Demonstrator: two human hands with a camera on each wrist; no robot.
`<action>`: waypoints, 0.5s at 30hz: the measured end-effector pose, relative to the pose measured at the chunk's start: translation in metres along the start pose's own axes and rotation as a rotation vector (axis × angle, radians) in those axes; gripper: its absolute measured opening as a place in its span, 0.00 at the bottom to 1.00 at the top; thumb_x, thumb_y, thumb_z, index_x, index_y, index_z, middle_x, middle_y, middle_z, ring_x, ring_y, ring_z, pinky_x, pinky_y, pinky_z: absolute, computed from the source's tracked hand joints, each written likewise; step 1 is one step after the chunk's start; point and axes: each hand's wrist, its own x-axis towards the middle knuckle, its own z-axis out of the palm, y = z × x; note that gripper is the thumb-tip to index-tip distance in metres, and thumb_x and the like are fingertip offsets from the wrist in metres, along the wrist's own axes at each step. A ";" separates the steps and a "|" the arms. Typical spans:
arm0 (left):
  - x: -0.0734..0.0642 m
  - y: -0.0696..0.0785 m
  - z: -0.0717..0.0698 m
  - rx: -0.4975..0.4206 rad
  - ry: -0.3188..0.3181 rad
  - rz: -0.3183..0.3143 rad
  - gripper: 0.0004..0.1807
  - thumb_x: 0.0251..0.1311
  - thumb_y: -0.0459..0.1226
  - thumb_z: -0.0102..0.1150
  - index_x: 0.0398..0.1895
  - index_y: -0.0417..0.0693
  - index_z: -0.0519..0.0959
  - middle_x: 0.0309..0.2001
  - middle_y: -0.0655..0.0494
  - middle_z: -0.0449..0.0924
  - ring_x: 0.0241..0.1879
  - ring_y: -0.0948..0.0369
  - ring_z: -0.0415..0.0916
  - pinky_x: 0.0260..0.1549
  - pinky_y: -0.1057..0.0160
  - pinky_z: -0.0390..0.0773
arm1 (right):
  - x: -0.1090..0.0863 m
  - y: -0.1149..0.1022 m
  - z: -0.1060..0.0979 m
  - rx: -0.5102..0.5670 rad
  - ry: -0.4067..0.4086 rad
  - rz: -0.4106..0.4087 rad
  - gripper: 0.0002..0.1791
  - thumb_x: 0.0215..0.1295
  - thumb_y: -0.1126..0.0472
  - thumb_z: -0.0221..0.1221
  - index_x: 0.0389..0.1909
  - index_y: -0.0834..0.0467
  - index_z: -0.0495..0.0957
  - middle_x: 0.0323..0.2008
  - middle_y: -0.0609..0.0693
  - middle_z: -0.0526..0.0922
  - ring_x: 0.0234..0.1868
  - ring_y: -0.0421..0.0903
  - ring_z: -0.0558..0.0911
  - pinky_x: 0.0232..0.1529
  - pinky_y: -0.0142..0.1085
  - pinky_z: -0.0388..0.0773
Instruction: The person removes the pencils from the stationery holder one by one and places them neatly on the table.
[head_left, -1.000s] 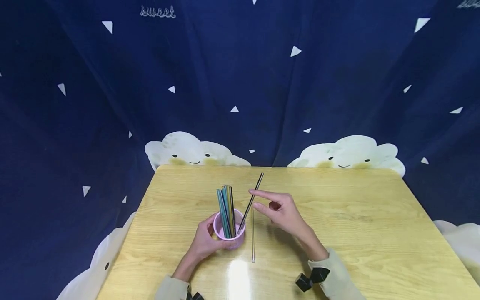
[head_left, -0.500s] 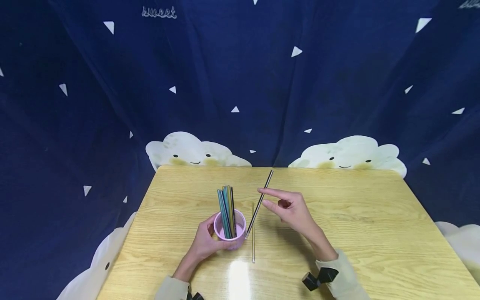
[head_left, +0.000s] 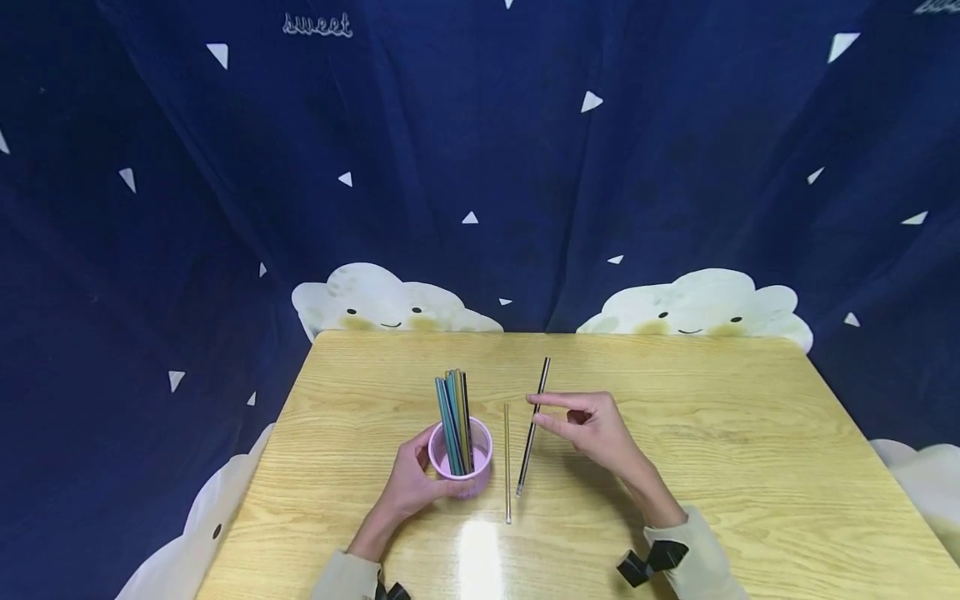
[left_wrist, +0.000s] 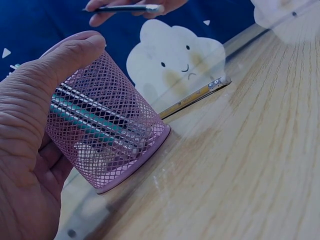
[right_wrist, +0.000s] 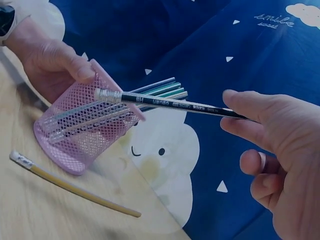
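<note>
My left hand (head_left: 408, 483) grips a pink mesh pencil cup (head_left: 484, 480), thumb on the near side of its rim. Several pencils (head_left: 454, 417), teal, dark and yellow, lean inside toward the cup's left. Between thumb and index finger, my right hand (head_left: 592, 427) pinches a black pencil (head_left: 528, 448) to the right of the cup. Its eraser end (right_wrist: 107, 95) points down and toward me; in the right wrist view it overlaps the cup from that angle. A yellow pencil (head_left: 507, 467) lies on the table between the cup and the black pencil, eraser end toward me.
The light wooden table (head_left: 720, 467) extends far to the right of my hands. Behind it hangs a dark blue curtain (head_left: 480, 150) with white triangles and smiling clouds. A bright reflection shows on the tabletop near the front.
The black pencil has come out of the cup and moved right, past the yellow pencil, now more upright in view. My right hand moved right and slightly nearer. The left hand and cup stayed put.
</note>
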 end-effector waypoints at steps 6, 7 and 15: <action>0.001 0.002 0.001 0.002 0.003 -0.016 0.50 0.35 0.30 0.86 0.70 0.42 0.75 0.61 0.45 0.83 0.59 0.54 0.80 0.63 0.63 0.78 | -0.005 0.008 -0.001 -0.007 0.012 0.014 0.17 0.55 0.66 0.78 0.46 0.58 0.91 0.11 0.44 0.66 0.13 0.30 0.58 0.09 0.27 0.51; 0.001 0.003 0.001 -0.001 0.003 -0.022 0.50 0.35 0.30 0.86 0.70 0.42 0.75 0.62 0.45 0.83 0.60 0.54 0.80 0.64 0.63 0.77 | -0.006 0.010 -0.001 -0.005 0.013 0.015 0.17 0.54 0.66 0.78 0.46 0.58 0.91 0.11 0.45 0.67 0.13 0.30 0.58 0.09 0.27 0.51; 0.001 0.003 0.001 -0.007 -0.004 -0.008 0.49 0.36 0.30 0.85 0.69 0.41 0.75 0.62 0.44 0.82 0.60 0.53 0.80 0.64 0.63 0.77 | -0.014 0.026 0.004 0.020 0.014 0.019 0.16 0.55 0.68 0.77 0.46 0.60 0.90 0.18 0.47 0.79 0.12 0.29 0.57 0.07 0.26 0.52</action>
